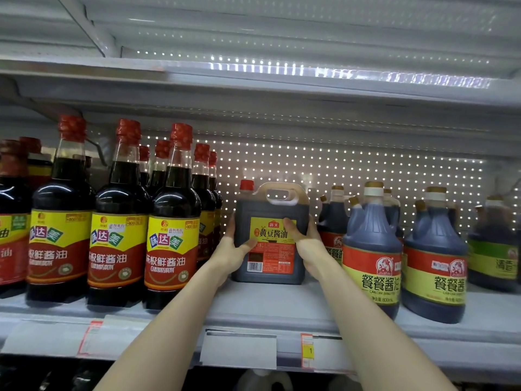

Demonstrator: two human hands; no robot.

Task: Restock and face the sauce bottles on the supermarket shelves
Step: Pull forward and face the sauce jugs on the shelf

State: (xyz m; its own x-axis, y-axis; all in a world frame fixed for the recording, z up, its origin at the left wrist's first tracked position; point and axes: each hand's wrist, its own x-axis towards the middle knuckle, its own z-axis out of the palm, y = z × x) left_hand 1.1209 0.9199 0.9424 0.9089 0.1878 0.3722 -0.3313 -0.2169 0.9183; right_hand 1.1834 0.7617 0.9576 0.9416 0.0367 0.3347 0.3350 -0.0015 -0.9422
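Jug: We see a square soy sauce jug (270,244) with a red cap, a moulded top handle and a yellow-and-red label turned toward us. It is upright, and its base appears to rest on the shelf.
Where it sits: It is set well back from the front edge of the shelf (267,306), in the gap between the tall bottles and the round jugs, apart from both.
Left hand: Our left hand (234,249) clasps the jug's left side, with the fingers running up the side wall and the thumb laid across the lower front by the label.
Right hand: Our right hand (307,244) clasps the right side. The thumb lies on the front label and the fingers curl round the far edge, mostly hidden.
Left neighbours: Tall red-capped soy sauce bottles (172,215) stand in rows, front labels facing out.
Right neighbours: Round-shouldered soy sauce jugs (372,249) with gold caps stand in rows, and beyond them is a green-labelled jug (493,249), too blurred to read.
Back wall: A perforated panel (366,170) — light shows through its holes.
Shelf edge: Price tag holders (239,349) line the front rail, and one carries a red-bordered tag (308,349).
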